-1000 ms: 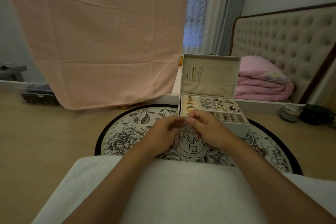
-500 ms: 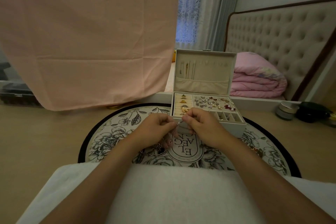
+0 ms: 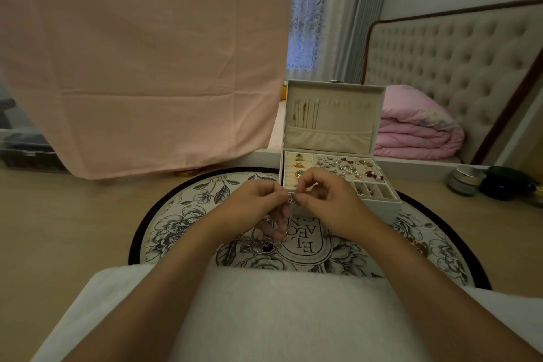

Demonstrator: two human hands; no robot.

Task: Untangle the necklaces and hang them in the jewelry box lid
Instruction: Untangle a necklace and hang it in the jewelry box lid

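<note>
A tangled silver chain necklace (image 3: 266, 241) with a dark pendant hangs from my fingers down over the round mat. My left hand (image 3: 255, 200) and my right hand (image 3: 323, 197) pinch the chain close together, just in front of the open jewelry box (image 3: 382, 209). The box lid (image 3: 379, 114) stands upright behind; a few thin necklaces (image 3: 305, 112) hang at its left side above a fabric pocket. The tray below holds rings and several earrings.
A round floral mat (image 3: 188, 214) lies on the wooden floor under the box. A pink sheet (image 3: 141, 62) hangs at left. A folded pink quilt (image 3: 417, 135) and padded headboard are at right. Small jars (image 3: 467, 181) stand on the floor at far right. A white cushion (image 3: 279, 317) covers my lap.
The chain now hangs lower from my fingers, with its pendant showing over the mat. My hands stay pinched together in front of the box; the view has shifted slightly.
</note>
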